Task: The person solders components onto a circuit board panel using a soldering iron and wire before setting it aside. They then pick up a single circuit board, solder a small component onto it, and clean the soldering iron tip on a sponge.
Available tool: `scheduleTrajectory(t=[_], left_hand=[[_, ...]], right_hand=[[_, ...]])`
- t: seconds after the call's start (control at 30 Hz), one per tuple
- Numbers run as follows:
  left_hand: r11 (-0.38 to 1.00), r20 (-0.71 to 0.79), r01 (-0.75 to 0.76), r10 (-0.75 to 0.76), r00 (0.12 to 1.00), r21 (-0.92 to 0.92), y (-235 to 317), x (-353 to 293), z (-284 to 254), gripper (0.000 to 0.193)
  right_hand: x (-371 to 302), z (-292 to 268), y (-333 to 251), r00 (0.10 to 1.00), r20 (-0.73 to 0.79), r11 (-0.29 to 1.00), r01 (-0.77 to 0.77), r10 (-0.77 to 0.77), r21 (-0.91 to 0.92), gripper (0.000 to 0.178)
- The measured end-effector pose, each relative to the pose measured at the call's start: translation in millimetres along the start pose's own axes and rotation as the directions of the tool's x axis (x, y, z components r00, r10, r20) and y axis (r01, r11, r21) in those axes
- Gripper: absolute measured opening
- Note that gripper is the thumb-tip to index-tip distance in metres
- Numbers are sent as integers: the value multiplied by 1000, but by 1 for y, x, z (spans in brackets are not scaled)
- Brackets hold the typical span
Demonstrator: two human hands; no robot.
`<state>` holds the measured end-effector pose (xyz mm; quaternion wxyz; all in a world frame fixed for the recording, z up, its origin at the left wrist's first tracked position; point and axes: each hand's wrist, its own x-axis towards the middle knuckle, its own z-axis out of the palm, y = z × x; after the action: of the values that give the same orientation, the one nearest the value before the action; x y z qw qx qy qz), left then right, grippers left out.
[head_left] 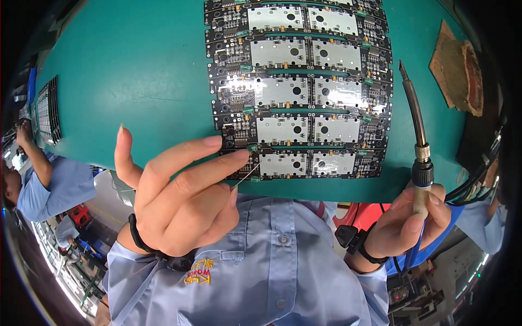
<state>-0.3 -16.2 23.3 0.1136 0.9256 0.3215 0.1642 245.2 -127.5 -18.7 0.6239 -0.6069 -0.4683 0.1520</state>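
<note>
Circuit board panel (300, 89), black with silvery patches, lies on the green table (136, 81) at the upper middle of the head view. Near its lower left corner, the left hand (182, 201) pinches a thin wire (248, 174); I can't tell whether the wire's tip touches it. At lower right, the right hand (402, 228) grips a soldering iron (422, 173) tip-up, beside the panel. Brown pads (462, 81) sit at upper right.
</note>
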Motion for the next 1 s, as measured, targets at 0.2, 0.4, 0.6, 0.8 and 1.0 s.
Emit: scheduleTrajectory(t=[0.2,0.4,0.6,0.8,1.0], left_hand=[[1000,-18,14,-14,1000,5,2,2,4,16],[999,-83,32,-29,996,35,3,5,8,16],[998,-114,29,-23,993,56,3,3,20,16],[999,-139,23,-17,990,42,2,4,23,17],[999,-131,30,-25,991,32,2,5,23,18]], right_hand=[[-4,2,-6,1000,-16,997,21,-20,68,30],[-1,-18,-19,928,311,979,198,-204,52,28],[2,0,-24,860,450,960,280,-243,-17,27],[6,17,-21,883,381,956,295,-273,1,17],[8,23,-17,866,418,956,293,-273,18,19]])
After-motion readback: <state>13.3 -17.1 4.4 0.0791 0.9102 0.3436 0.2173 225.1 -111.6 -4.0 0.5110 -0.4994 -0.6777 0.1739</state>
